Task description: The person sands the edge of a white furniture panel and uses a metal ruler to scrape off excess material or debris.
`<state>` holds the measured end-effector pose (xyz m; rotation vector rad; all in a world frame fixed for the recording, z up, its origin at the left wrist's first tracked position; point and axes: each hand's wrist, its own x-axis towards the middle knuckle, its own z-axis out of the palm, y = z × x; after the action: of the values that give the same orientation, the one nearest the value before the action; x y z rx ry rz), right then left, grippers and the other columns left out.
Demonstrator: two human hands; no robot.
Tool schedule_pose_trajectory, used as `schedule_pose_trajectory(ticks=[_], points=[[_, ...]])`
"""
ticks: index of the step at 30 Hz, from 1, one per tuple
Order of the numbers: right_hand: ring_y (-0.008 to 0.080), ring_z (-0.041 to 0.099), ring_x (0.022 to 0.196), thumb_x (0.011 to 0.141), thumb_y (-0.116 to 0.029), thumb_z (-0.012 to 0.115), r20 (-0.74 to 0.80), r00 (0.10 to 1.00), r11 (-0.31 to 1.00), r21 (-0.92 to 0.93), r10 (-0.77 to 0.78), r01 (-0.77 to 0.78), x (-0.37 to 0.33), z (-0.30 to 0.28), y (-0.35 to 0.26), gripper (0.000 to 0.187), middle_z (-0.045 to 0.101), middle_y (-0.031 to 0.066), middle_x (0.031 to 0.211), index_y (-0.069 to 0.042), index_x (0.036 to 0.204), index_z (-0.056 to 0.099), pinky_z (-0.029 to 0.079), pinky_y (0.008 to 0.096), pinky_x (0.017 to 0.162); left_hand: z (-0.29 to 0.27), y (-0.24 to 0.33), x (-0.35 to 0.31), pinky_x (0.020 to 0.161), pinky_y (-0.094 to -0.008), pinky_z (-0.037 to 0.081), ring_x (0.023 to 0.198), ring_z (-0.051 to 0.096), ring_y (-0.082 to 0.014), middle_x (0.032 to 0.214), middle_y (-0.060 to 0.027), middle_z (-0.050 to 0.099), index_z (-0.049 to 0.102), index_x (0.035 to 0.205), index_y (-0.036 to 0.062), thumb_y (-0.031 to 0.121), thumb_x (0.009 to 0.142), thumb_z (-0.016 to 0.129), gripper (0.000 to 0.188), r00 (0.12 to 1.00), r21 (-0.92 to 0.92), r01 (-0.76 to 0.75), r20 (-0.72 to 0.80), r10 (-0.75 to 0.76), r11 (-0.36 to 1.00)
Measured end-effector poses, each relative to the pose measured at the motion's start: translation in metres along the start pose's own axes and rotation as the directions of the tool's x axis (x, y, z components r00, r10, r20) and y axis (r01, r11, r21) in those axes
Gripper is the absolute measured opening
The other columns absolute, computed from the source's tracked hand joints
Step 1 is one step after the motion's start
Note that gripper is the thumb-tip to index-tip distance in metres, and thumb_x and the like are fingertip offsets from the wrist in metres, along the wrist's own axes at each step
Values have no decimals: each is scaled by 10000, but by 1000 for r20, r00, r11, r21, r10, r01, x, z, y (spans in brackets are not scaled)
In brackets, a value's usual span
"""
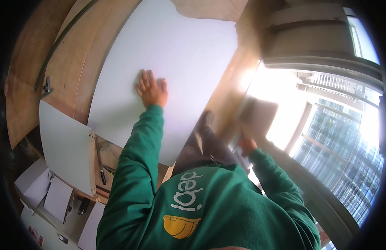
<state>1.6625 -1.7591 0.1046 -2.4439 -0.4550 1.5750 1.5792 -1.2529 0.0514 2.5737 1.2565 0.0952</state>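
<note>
My left hand [152, 92] lies with its fingers spread on a large white sheet [193, 62], which covers much of a wooden work surface. The sheet's far edge is uneven, with a curved notch. Off to my right, beside the window, is my right hand [246, 146], smeared by motion, its fingers unclear. A blurred greyish-brown flat piece [257, 114] shows just beyond that hand; whether the two touch I cannot tell.
Left of the sheet stands a smaller white panel [68, 146] with a wooden edge. A black-handled tool [101, 168] lies next to it. A small metal clip [47, 85] sits on the wooden board at far left. Bright windows [334, 129] line the right side.
</note>
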Motion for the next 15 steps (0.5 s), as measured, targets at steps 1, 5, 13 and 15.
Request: schedule_pose_trajectory(ticks=[1, 5, 13, 15], points=[[283, 728, 619, 975, -264, 558, 96, 994, 997, -67, 49, -43, -12, -2, 19, 314, 698, 171, 803, 34, 1019, 649, 584, 395, 547, -1, -1, 0, 1257, -540, 34, 1567, 120, -254, 1688, -92, 191, 300, 1585, 133, 516, 1013, 459, 707, 1000, 1, -4, -13, 4, 1000], [341, 736, 743, 848, -264, 580, 18, 901, 901, 19, 433, -433, -74, -14, -19, 318, 719, 232, 868, 11, 949, 703, 591, 439, 675, -6, -18, -6, 1253, -554, 44, 1567, 121, -264, 1689, -103, 191, 300, 1589, 130, 564, 1004, 445, 743, 1000, 55, 5, -11, -5, 998], [425, 681, 960, 776, -208, 625, -233, 948, 971, -43, 219, -235, -103, -36, 31, 285, 713, 247, 963, -11, 965, 707, 534, 468, 865, -9, -37, -20, 1238, -610, 64, 1554, 142, -353, 1677, -178, 194, 325, 1572, 89, 553, 960, 546, 799, 988, -32, -156, -1, 157, 987], [429, 684, 972, 789, -246, 636, -337, 927, 979, -64, 162, -195, -98, -43, 49, 312, 715, 250, 972, -10, 976, 715, 536, 464, 880, -8, -36, -51, 1227, -634, 88, 1549, 135, -380, 1674, -182, 193, 316, 1578, 106, 527, 943, 594, 811, 965, -21, -262, 31, 262, 965]])
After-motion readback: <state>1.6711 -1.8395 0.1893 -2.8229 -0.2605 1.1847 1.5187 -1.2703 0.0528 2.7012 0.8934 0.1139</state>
